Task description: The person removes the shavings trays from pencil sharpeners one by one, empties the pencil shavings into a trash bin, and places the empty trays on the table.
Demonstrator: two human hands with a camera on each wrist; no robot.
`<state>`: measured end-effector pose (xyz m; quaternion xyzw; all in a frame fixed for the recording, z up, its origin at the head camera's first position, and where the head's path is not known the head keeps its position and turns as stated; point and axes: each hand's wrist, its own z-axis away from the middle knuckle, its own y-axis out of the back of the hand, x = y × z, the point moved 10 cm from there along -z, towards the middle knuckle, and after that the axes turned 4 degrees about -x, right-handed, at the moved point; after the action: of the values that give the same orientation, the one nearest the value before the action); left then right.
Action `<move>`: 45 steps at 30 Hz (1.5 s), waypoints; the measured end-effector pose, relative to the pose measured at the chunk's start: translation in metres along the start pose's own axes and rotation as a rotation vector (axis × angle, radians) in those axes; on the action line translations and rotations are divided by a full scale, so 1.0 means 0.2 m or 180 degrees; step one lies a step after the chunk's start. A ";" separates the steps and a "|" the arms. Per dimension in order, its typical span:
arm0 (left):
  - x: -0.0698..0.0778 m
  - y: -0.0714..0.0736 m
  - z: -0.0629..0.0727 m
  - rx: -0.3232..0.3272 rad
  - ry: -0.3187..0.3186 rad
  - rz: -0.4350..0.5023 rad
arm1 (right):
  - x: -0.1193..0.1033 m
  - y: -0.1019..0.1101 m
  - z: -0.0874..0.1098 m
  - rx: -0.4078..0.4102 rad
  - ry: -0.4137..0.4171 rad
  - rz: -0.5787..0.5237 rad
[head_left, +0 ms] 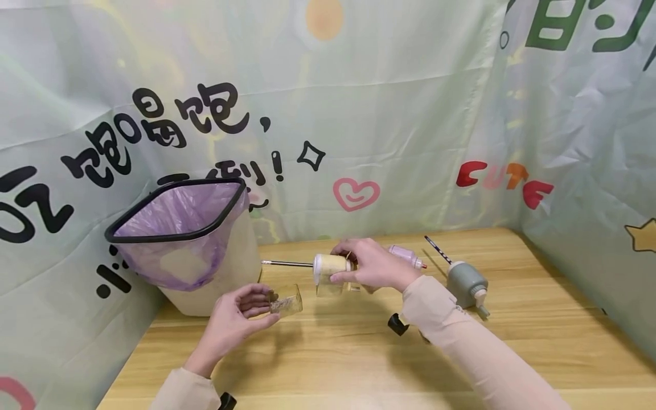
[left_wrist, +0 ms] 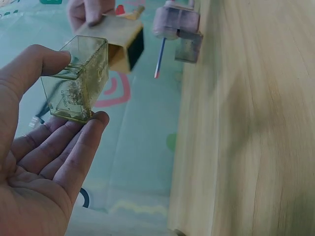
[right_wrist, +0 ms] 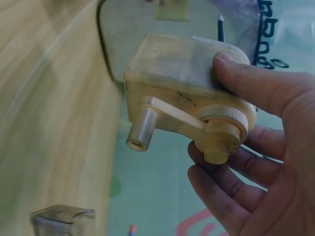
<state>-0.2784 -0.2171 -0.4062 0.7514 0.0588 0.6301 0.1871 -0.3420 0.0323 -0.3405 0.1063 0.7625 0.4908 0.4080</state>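
Note:
In my left hand point(head_left: 241, 312) I hold a clear yellowish shavings drawer point(left_wrist: 81, 83), pinched between thumb and fingertips, with pencil shavings clinging inside. My right hand point(head_left: 371, 265) grips a cream hand-crank pencil sharpener point(right_wrist: 177, 69) by its body, thumb on one face and fingers around the crank side. The crank handle point(right_wrist: 142, 129) shows in the right wrist view. A dark pencil point(head_left: 289, 263) sticks out of the sharpener toward the left. Drawer and sharpener are apart, both above the table, left of the other sharpeners.
A bin point(head_left: 236, 256) with a purple liner stands at the back left. On the wooden table point(head_left: 328, 359), a purple sharpener point(head_left: 402, 254) lies behind my right hand. Farther right is a grey sharpener point(head_left: 466, 283) with a striped pencil point(head_left: 437, 249) in it. Printed cloth point(head_left: 410, 131) encloses the table.

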 end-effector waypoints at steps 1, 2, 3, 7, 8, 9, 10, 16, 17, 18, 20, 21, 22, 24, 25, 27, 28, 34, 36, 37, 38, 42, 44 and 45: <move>0.00 0.00 0.00 0.0002 -0.0003 -0.0015 | 0.02 -0.01 -0.01 -0.0004 -0.0032 -0.0013; 0.00 0.01 0.01 0.0006 -0.0007 -0.0032 | 0.04 -0.02 -0.01 -0.0002 -0.0061 -0.0019; 0.00 0.01 0.01 0.0009 -0.0015 -0.0040 | 0.05 -0.03 -0.02 0.0000 -0.0101 -0.0023; -0.01 0.05 0.04 0.0059 -0.0026 -0.0098 | 0.10 -0.07 -0.04 0.0018 -0.0203 0.0082; -0.01 0.05 0.04 0.0062 -0.0023 -0.0090 | 0.11 -0.08 -0.04 0.0014 -0.0240 0.0118; -0.01 0.06 0.05 0.0063 -0.0023 -0.0089 | 0.12 -0.09 -0.05 0.0011 -0.0271 0.0154; 0.00 0.07 0.05 0.0070 -0.0022 -0.0090 | 0.13 -0.10 -0.05 0.0010 -0.0289 0.0181; 0.01 0.10 0.07 0.0067 -0.0030 -0.0043 | 0.16 -0.16 -0.08 0.0003 -0.0320 0.0313; 0.02 0.10 0.08 0.0066 -0.0038 -0.0039 | 0.17 -0.18 -0.08 -0.0004 -0.0339 0.0335; 0.03 0.11 0.08 0.0072 -0.0057 -0.0040 | 0.17 -0.19 -0.08 -0.0014 -0.0373 0.0349; 0.05 0.12 0.09 0.0092 -0.0101 -0.0054 | 0.19 -0.21 -0.08 -0.0032 -0.0445 0.0348; 0.06 0.13 0.09 0.0111 -0.0124 -0.0062 | 0.19 -0.22 -0.08 -0.0034 -0.0478 0.0349; 0.08 0.14 0.09 0.0127 -0.0144 -0.0079 | 0.20 -0.22 -0.08 -0.0033 -0.0513 0.0353; 0.10 0.17 0.10 0.0173 -0.0184 -0.0109 | 0.20 -0.23 -0.07 -0.0037 -0.0578 0.0375; 0.12 0.18 0.10 0.0197 -0.0196 -0.0123 | 0.21 -0.23 -0.07 -0.0043 -0.0609 0.0383; 0.15 0.20 0.10 0.0246 -0.0218 -0.0158 | 0.21 -0.24 -0.07 -0.0068 -0.0658 0.0408; 0.16 0.22 0.11 0.0267 -0.0231 -0.0177 | 0.21 -0.25 -0.06 -0.0084 -0.0681 0.0414; 0.26 0.31 0.14 0.0444 -0.0327 -0.0299 | 0.22 -0.27 -0.05 -0.0119 -0.0708 0.0415; 0.30 0.35 0.14 0.0515 -0.0360 -0.0356 | 0.22 -0.28 -0.05 -0.0131 -0.0713 0.0384; 0.32 0.37 0.15 0.0547 -0.0382 -0.0390 | 0.22 -0.28 -0.05 -0.0141 -0.0721 0.0363; 0.34 0.38 0.15 0.0573 -0.0403 -0.0416 | 0.22 -0.28 -0.05 -0.0150 -0.0736 0.0350; 0.40 0.44 0.16 0.0640 -0.0476 -0.0507 | 0.22 -0.29 -0.05 -0.0216 -0.0828 0.0324; 0.43 0.47 0.17 0.0668 -0.0493 -0.0534 | 0.22 -0.30 -0.05 -0.0252 -0.0872 0.0342; 0.44 0.48 0.18 0.0683 -0.0496 -0.0550 | 0.23 -0.31 -0.05 -0.0278 -0.0895 0.0357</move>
<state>-0.2408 -0.2849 -0.2944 0.8058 0.1756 0.5415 0.1633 -0.3635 0.0212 -0.4134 0.1985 0.6686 0.5258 0.4869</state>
